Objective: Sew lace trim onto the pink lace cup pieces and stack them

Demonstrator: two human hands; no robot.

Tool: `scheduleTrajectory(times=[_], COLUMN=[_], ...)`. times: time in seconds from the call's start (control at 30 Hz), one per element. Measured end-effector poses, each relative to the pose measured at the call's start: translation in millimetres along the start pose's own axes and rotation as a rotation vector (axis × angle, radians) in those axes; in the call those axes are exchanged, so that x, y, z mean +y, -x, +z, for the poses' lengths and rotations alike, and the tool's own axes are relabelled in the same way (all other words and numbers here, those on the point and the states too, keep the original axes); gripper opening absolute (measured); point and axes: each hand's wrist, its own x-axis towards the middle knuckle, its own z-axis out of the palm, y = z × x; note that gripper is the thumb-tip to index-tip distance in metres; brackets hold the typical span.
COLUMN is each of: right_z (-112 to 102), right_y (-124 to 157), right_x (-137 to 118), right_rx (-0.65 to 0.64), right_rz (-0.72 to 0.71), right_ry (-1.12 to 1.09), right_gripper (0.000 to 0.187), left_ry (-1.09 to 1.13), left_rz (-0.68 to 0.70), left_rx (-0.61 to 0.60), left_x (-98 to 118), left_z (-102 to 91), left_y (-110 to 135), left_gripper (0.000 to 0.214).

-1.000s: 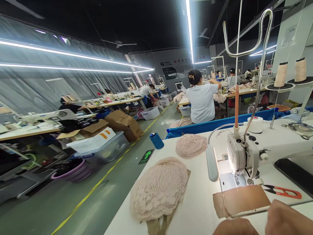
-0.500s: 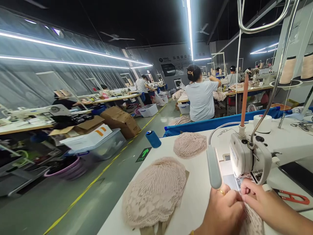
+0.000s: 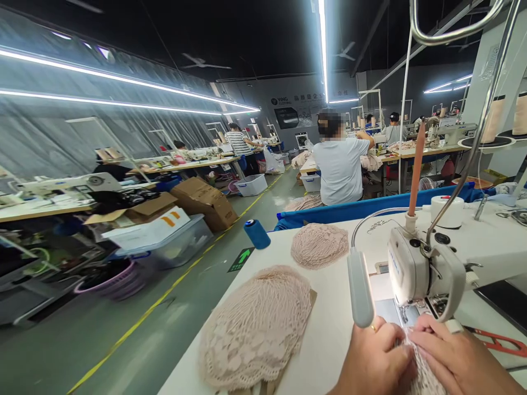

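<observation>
A white sewing machine (image 3: 411, 269) stands at the right, its lamp (image 3: 362, 288) lighting the needle area. A strip of beige lace fabric (image 3: 426, 376) runs from beneath my hands toward the presser foot (image 3: 407, 314). My left hand (image 3: 376, 351), wearing a ring, is closed with its fingers pinching the lace's left edge. From the right, my right hand (image 3: 457, 351) has its fingertips pressed together on the same lace, close to the foot. The needle itself is too small to make out. Left of my hands lies a large beige lace cup piece (image 3: 257, 329).
A smaller lace piece (image 3: 319, 245) and a blue thread cone (image 3: 257, 234) lie near the table's far edge. Red-handled thread snips (image 3: 504, 344) and a black phone-like slab (image 3: 504, 302) are right of the machine. A person in a white shirt (image 3: 341, 170) sits beyond the blue cloth (image 3: 382, 206).
My right hand has lowered slightly and its curled fingers have straightened somewhat over the lace. My left hand stays near its earlier place. The view has shifted a little.
</observation>
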Motion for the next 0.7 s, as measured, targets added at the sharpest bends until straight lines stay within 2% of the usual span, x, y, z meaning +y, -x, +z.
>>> scheduleTrajectory(times=[0.13, 0.27, 0.53, 0.7], right_z=[11, 15, 17, 22], right_y=[6, 8, 9, 12], right_x=[7, 13, 21, 24], right_rx=[-0.059, 0.014, 0.153, 0.110], right_rz=[-0.022, -0.016, 0.020, -0.065], right_ry=[0.084, 0.144, 0.067, 0.286], right_gripper=[0.036, 0.033, 0.032, 0.035], left_ry=[-0.048, -0.090, -0.100, -0.097], left_rz=[0.001, 0.010, -0.031, -0.060], left_rx=[0.032, 0.026, -0.047, -0.034], left_x=[0, -2, -5, -3], left_z=[1.6, 5.3, 8.5, 10.6], left_y=[0, 2, 2, -1], left_gripper=[0.009, 0.008, 0.017, 0.016])
